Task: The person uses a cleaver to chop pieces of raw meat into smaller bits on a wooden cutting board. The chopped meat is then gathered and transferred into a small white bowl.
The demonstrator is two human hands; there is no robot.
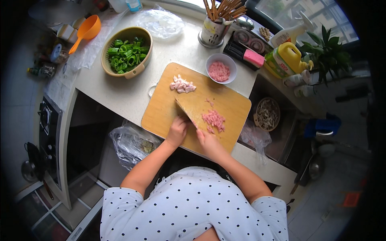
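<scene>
A wooden cutting board [161, 114] lies on the counter before me. My right hand [208, 141] is closed round the handle of a kitchen knife [185, 112], whose blade slants up and left over the board. Close to the blade's left side, my left hand [177, 131] is closed with its fingers curled under; anything in them is hidden. Finely diced pink meat [214, 120] is heaped right of the knife. Paler meat pieces [183, 84] sit near the board's far left corner. Just beyond the board, a white bowl [221, 68] holds minced pink meat.
Cut green peppers [127, 55] fill a beige basket [105, 64] at far left, near an orange ladle [88, 30]. A chopstick holder [212, 33] stands behind the bowl. On the right, the sink [277, 138] contains a basket of sliced mushrooms [267, 114]. Plastic bags hang at the counter's front.
</scene>
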